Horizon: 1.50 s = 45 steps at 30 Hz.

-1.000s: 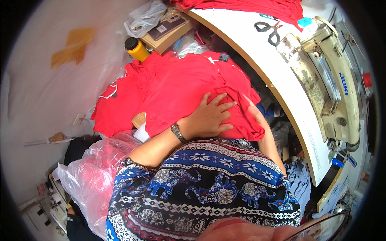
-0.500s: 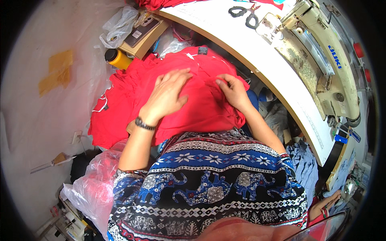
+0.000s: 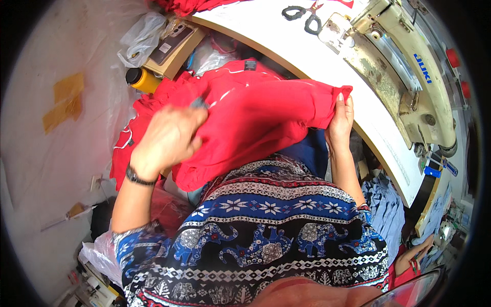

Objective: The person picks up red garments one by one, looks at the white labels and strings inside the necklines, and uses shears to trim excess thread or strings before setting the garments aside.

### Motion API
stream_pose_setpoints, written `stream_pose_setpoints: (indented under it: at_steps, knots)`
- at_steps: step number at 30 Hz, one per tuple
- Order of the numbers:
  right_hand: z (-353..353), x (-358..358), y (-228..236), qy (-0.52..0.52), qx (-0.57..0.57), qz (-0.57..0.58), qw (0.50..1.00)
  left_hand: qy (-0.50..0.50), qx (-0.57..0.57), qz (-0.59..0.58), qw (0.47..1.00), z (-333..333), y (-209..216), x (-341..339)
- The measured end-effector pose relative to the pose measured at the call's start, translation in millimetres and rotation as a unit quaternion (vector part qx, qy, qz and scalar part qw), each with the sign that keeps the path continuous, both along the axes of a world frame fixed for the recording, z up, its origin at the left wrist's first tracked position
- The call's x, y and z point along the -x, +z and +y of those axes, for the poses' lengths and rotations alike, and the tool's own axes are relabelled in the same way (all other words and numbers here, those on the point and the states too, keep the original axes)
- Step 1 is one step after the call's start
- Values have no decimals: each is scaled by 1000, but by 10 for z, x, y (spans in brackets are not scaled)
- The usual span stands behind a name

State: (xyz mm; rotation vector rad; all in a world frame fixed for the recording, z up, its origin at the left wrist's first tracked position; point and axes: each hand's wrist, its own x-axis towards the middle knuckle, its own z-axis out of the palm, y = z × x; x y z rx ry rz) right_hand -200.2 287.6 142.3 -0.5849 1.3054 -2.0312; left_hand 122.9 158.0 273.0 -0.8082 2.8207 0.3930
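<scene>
Red garments lie heaped over my lap, and the top red garment (image 3: 266, 110) is stretched between my two hands. White trim and a dark neck label (image 3: 250, 65) show on the heap. My right hand (image 3: 341, 120) pinches the garment's edge, holding it up beside the table rim, thumb on top. My left hand (image 3: 171, 134), wearing a dark watch, is closed on the garment's left part and slightly blurred. A small grey label (image 3: 198, 103) shows just past its fingertips.
A white table (image 3: 286, 56) curves along the right, carrying a sewing machine (image 3: 409, 66) and black-handled scissors (image 3: 304, 16). A yellow bottle (image 3: 145, 81), a cardboard box (image 3: 181, 53) and a plastic bag (image 3: 142, 40) are at upper left. Another person's hand (image 3: 413, 254) shows at lower right.
My hands have moved apart, left hand down and left, right hand to the right. The top garment, which lay flatter, is now lifted and stretched between them.
</scene>
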Motion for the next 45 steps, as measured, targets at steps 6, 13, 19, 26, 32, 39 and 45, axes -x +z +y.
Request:
stream_pose_setpoints:
  at_steps: [6,13,19,26,32,39,45]
  knots:
    - [72,-95,-77,70,-7,7,998,13,-183,-63,981,325,-315,-270]
    - [327,68,-25,71,2,39,997,75,-78,229,967,226,-678,46]
    - [77,-280,639,82,-48,458,884,110,-207,342,910,126,-521,324]
    - [-675,-657,1297,329,39,630,702,88,-201,204,954,3,235,295]
    - [-1172,-674,1870,105,235,647,718,192,90,86,973,-295,378,-586]
    - [-574,-335,750,186,28,580,793,67,44,69,994,432,325,-268]
    - [-97,-350,54,278,-84,606,740,96,-5,174,980,390,-625,-59]
